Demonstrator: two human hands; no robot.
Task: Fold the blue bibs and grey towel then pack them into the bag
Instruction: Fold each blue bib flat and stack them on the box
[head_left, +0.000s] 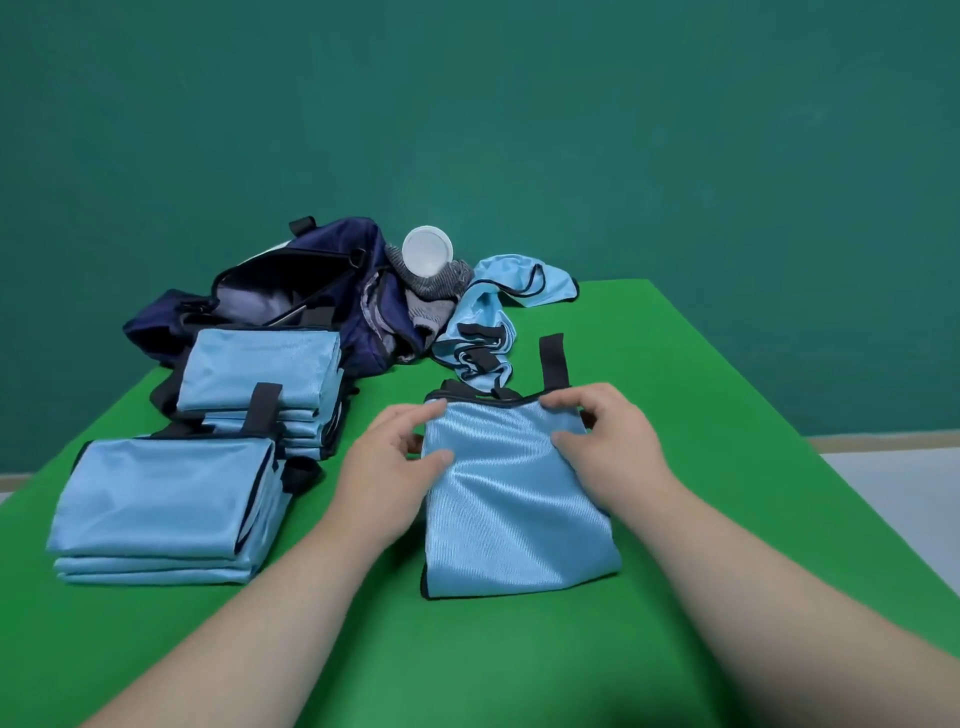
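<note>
Two hands on one blue bib (519, 504), flat on table (701, 395) straight ahead, long axis running away from me. My left hand (395, 457) pinches far-left edge, right hand (602, 436) far-right edge; equally near. Open bag (291, 296) beyond, leftward.

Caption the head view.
Left hand and right hand grip a blue bib on the green table, near folded stacks and the open bag.

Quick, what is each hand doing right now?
Left hand: pinches the left edge of the folded blue bib.
Right hand: grips the same bib's top right corner.
</note>
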